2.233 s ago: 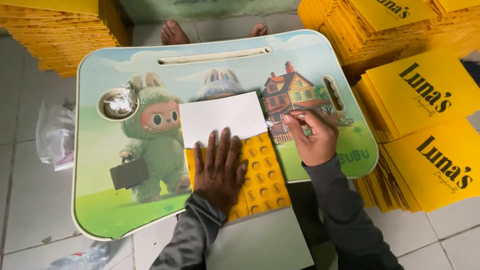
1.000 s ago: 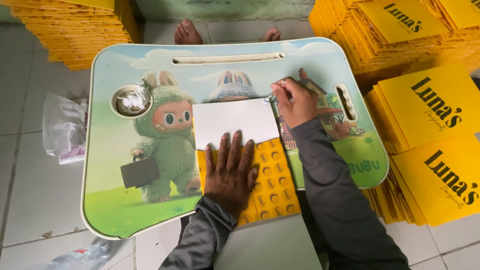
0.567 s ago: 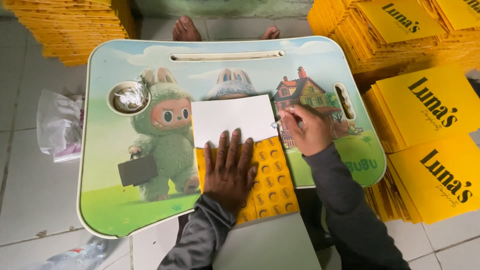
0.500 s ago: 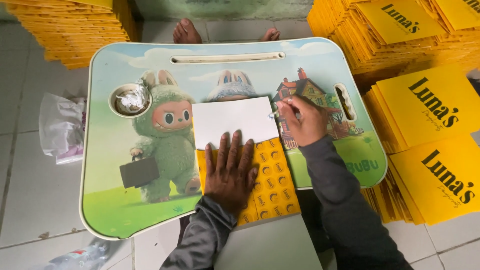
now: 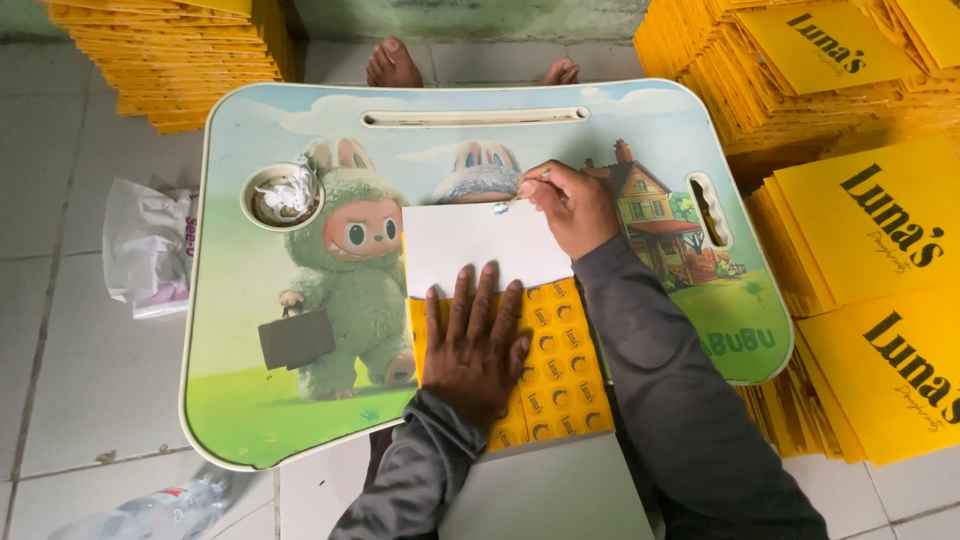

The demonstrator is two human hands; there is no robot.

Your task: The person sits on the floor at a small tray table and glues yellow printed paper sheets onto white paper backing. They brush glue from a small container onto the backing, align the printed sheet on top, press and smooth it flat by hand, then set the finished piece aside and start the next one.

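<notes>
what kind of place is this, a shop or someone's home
Probably a home-based packaging workspace on a tiled floor: stacks of flat yellow printed cartons surround a child's cartoon lap desk, where the person works seated, bare feet showing.

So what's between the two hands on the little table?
In the head view, the white sheet lies between them: the left hand presses flat at its lower edge, and the right hand holds a thin tool at its top corner.

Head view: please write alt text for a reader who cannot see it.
The left hand presses a yellow sheet flat on a cartoon lap tray, while the right hand holds a thin brush at the white flap.
</notes>
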